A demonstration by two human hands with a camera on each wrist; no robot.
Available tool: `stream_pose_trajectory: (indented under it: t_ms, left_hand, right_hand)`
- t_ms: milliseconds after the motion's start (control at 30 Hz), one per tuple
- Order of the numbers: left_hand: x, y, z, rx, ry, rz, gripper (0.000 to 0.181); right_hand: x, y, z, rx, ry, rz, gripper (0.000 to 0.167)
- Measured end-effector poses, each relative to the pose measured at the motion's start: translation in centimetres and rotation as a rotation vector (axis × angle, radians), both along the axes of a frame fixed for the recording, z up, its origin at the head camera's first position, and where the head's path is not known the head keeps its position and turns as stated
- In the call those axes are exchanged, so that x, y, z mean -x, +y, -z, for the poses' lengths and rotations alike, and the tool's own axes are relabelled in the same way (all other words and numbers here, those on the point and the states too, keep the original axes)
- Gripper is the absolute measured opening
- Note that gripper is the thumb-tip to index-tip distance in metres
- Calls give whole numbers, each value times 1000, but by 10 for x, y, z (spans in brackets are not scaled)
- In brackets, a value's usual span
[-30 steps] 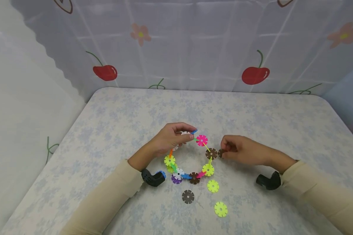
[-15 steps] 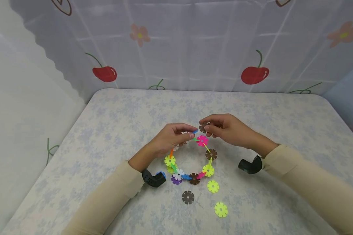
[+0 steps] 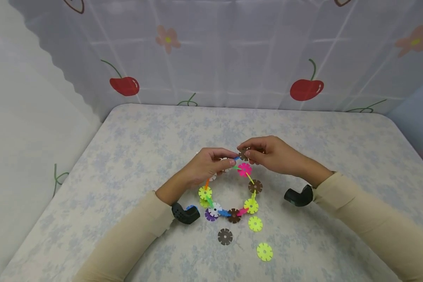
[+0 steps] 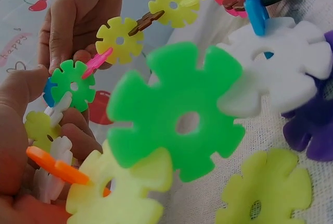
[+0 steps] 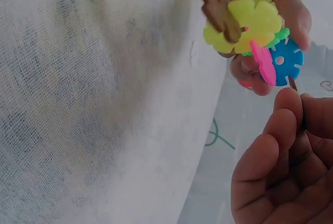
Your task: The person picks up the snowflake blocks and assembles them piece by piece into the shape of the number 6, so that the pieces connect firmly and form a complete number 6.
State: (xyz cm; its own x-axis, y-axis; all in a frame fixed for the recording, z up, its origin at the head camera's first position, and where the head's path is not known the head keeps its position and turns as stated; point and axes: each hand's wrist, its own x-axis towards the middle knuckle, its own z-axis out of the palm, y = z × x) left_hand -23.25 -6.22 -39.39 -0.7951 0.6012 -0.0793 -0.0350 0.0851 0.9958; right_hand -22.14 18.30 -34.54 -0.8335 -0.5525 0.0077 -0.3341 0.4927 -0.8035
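Note:
A chain of colourful interlocking discs (image 4: 184, 120), slotted edge to edge, hangs in a loop over the table. My left hand (image 3: 204, 166) grips the chain's upper end, thumb and fingers at a blue disc (image 5: 287, 60). My right hand (image 3: 278, 154) pinches a brown disc (image 3: 244, 154) between thumb and fingers. In the right wrist view its thin edge meets the blue disc's lower rim; how deep it sits is hidden. A pink disc (image 3: 244, 169) hangs in the chain just below the hands, and a green disc (image 4: 74, 85) sits beside the left fingers.
Loose discs lie on the patterned tablecloth (image 3: 144, 137): a brown disc (image 3: 225, 236), a yellow disc (image 3: 255, 223), another yellow disc (image 3: 264, 251) and a purple disc (image 3: 210, 215). A blue disc (image 3: 191, 206) is partly behind the left wrist camera (image 3: 186, 214). A printed curtain (image 3: 215, 51) stands behind.
My right hand has moved left and up from beside the loop, carrying the brown disc to the blue disc. The left hand has stayed nearly in place; the chain has shifted slightly.

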Motion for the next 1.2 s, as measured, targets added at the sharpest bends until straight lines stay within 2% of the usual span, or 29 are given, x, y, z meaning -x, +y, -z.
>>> stream_pose_trajectory:
  t_ms: [233,533,800,1000,1200]
  left_hand:
    - [2,2,0,-7,-9,15,29]
    - [1,4,0,-53,70,35,26]
    - [-2,8,-1,-75,101,20,25]
    - [-2,11,1,-79,97,3,25]
    - [-3,12,0,-40,100,-25,27]
  right_hand:
    - [1,0,3,21,10,-17,27]
    - [0,2,0,41,24,-40,29]
    - [-3,2,-2,15,82,-41,29]
    - [-5,1,-1,-10,113,-24,29]
    - [-4,-3,0,-50,204,-31,29]
